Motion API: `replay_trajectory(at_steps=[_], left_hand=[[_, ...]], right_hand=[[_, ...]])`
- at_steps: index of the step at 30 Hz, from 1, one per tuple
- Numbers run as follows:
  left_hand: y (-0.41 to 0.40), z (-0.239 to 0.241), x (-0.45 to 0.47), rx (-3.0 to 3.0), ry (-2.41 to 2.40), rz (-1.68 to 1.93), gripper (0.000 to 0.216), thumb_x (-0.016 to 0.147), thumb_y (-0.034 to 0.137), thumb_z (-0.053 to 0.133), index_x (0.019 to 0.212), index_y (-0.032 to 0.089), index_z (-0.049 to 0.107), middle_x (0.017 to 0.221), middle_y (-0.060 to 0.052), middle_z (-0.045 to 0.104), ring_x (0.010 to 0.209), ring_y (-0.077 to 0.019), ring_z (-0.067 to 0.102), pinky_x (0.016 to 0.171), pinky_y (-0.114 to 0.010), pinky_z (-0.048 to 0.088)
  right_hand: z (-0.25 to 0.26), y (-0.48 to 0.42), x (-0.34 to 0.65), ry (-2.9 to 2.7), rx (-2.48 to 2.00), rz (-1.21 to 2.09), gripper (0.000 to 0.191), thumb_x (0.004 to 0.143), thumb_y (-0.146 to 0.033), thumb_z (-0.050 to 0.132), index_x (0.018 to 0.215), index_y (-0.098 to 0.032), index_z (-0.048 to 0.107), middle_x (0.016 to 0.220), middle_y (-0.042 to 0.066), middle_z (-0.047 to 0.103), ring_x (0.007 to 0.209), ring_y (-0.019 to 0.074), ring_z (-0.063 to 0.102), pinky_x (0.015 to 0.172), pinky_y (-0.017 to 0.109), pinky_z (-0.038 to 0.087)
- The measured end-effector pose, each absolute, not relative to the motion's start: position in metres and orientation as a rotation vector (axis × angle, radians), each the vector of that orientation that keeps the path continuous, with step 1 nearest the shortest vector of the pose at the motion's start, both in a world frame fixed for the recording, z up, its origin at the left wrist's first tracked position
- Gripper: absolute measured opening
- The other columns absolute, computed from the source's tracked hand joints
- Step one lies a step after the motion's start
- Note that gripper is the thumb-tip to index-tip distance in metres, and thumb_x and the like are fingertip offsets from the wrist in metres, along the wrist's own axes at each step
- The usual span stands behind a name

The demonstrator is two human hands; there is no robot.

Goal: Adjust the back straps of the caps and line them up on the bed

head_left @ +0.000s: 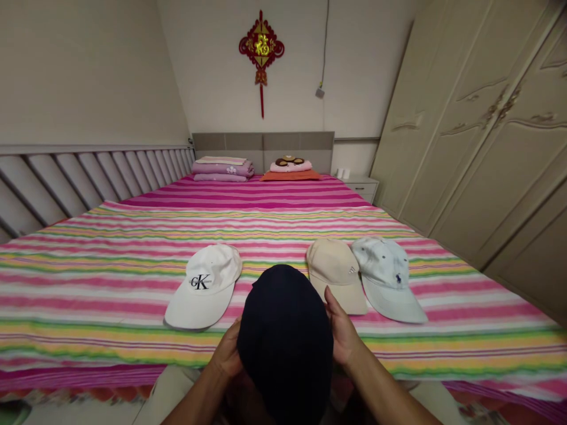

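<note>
A dark navy cap (286, 336) is held up in front of me, over the near edge of the bed. My left hand (229, 348) grips its left side, the fingers partly hidden behind it. On the right side my right hand (343, 330) holds the cap, thumb pointing up along its edge. A white cap (215, 271) with black "CK" lettering lies to the left on the bed. Beyond my right hand lie a beige cap (332, 260) and, touching it, a pale blue cap (383, 265) with a small dark logo.
The bed wears a striped sheet (133, 248). Folded bedding (224, 170) and a pink pillow stack (290, 167) sit by the headboard (230, 141). A railing (88, 177) runs along the left, a wardrobe (469, 136) along the right, with a nightstand (363, 188) beyond.
</note>
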State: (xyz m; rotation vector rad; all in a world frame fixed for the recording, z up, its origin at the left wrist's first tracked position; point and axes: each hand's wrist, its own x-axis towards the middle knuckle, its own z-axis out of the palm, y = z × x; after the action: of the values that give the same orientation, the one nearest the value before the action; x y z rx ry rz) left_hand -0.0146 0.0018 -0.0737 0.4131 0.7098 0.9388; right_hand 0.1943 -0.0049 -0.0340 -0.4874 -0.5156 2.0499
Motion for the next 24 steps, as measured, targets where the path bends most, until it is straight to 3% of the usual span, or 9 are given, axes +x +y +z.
replay_trajectory(at_steps=[9, 14, 19, 24], left_hand=[[-0.006, -0.071, -0.010, 0.326, 0.651, 0.814, 0.016, 0.055, 0.032, 0.071, 0.061, 0.017, 0.071, 0.065, 0.001, 0.071, 0.066, -0.0154, 0.065, 0.068, -0.021, 0.051], [-0.001, -0.082, -0.015, 0.228, 0.658, 0.772, 0.016, 0.062, 0.027, 0.066, 0.065, 0.012, 0.070, 0.065, -0.003, 0.071, 0.065, -0.0174, 0.066, 0.079, -0.027, 0.049], [0.006, -0.088, -0.026, 0.189, 0.634, 0.791, 0.018, 0.069, 0.024, 0.062, 0.073, 0.009, 0.070, 0.076, -0.006, 0.072, 0.080, -0.0196, 0.065, 0.095, -0.031, 0.038], [0.022, -0.093, -0.034, 0.219, 0.647, 0.860, 0.018, 0.073, 0.019, 0.055, 0.072, 0.009, 0.070, 0.075, -0.006, 0.072, 0.081, -0.0194, 0.065, 0.096, -0.032, 0.037]], right_hand=[[-0.042, -0.008, 0.197, -0.515, -0.387, 2.028, 0.040, 0.053, -0.052, 0.070, 0.076, -0.019, 0.069, 0.068, 0.002, 0.072, 0.085, 0.0259, 0.064, 0.087, 0.043, 0.040], [-0.044, -0.011, 0.195, -0.509, -0.343, 2.008, 0.040, 0.059, -0.056, 0.065, 0.077, -0.020, 0.069, 0.062, 0.001, 0.070, 0.082, 0.0239, 0.064, 0.089, 0.041, 0.038], [-0.064, -0.015, 0.197, -0.528, -0.368, 2.054, 0.045, 0.065, -0.060, 0.058, 0.082, -0.020, 0.068, 0.085, 0.006, 0.072, 0.098, 0.0255, 0.059, 0.094, 0.041, 0.034], [-0.091, -0.025, 0.202, -0.552, -0.402, 2.041, 0.051, 0.072, -0.061, 0.049, 0.095, -0.018, 0.064, 0.099, 0.009, 0.068, 0.102, 0.0249, 0.057, 0.091, 0.038, 0.037]])
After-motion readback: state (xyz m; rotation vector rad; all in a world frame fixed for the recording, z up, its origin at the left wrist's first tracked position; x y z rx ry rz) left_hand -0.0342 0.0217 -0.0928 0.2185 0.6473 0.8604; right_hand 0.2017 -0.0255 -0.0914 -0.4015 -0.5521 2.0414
